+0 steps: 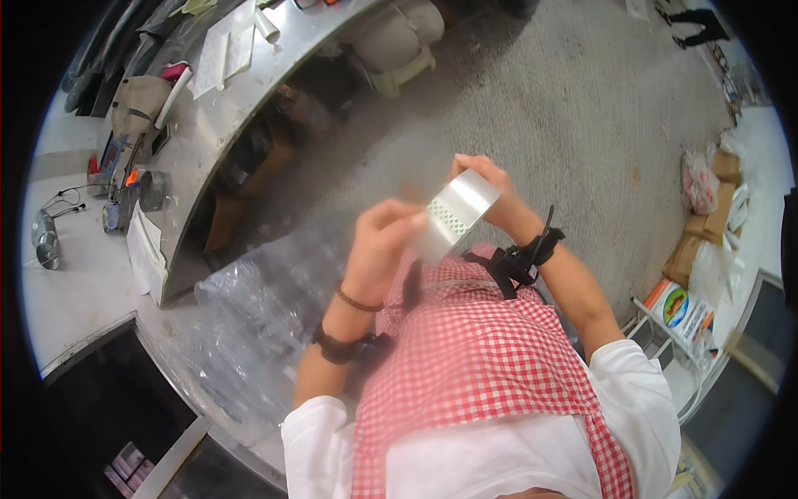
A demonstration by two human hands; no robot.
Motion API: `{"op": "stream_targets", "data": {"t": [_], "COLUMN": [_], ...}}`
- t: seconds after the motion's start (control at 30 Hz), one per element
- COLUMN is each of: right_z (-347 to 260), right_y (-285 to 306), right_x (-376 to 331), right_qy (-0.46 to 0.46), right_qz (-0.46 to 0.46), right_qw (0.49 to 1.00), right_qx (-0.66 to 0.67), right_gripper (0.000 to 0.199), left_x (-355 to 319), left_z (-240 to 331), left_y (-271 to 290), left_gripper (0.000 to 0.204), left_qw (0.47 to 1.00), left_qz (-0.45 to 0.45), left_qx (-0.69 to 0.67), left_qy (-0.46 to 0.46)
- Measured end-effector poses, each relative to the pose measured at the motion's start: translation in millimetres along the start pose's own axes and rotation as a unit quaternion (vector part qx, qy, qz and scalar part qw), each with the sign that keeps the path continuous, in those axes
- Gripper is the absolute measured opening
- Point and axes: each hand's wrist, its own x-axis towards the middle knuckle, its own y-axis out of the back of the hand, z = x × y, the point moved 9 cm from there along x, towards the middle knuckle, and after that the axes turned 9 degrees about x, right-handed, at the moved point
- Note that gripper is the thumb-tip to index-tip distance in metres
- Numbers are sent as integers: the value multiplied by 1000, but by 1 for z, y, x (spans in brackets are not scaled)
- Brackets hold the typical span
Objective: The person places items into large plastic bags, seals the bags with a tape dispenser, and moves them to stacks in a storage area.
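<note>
In front of my apron I hold a shiny silver piece [474,195], wide and curved like a band or a roll of tape; its exact kind is unclear. A patch of small green and white pattern runs across its middle. My left hand [378,245] grips its left side, thumb on top and fingers curled. At its upper right end is my right hand [496,190], closed on the far edge, with some fingers hidden behind it. Both wrists wear black straps, and a small black device [517,264] sits at the right one. The red and white checked apron [482,349] lies below.
A metal-topped table [241,104] curves along the left, with papers [224,54], a beige bag [140,104] and tools. Clear plastic-wrapped goods [266,308] lie beside my left arm. A pale chair [395,41] stands ahead. Cardboard boxes [706,224] and plastic bags line the right wall.
</note>
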Motion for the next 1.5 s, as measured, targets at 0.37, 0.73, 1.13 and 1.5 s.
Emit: {"op": "stream_targets", "data": {"t": [0.37,0.73,1.13,1.5], "right_z": [-37,-103,-178,-202], "right_y": [-107,-157,-186,-204], "right_x": [232,401,523,527], "right_qy": [-94,76,187,288], "right_qz": [-197,-146,-279,-397], "right_qw": [970,980,915,768], "right_qx": [110,-114,-225,-411], "right_gripper": [25,37,14,38], "left_x": [112,202,295,344], "left_z": [141,251,309,325], "left_y": [123,216,254,237], "left_gripper": [9,12,11,8], "left_qw": [992,900,817,776], "left_qz": [106,374,521,524], "left_qx": [-55,93,215,329], "left_qy": [-40,-202,-119,-122]}}
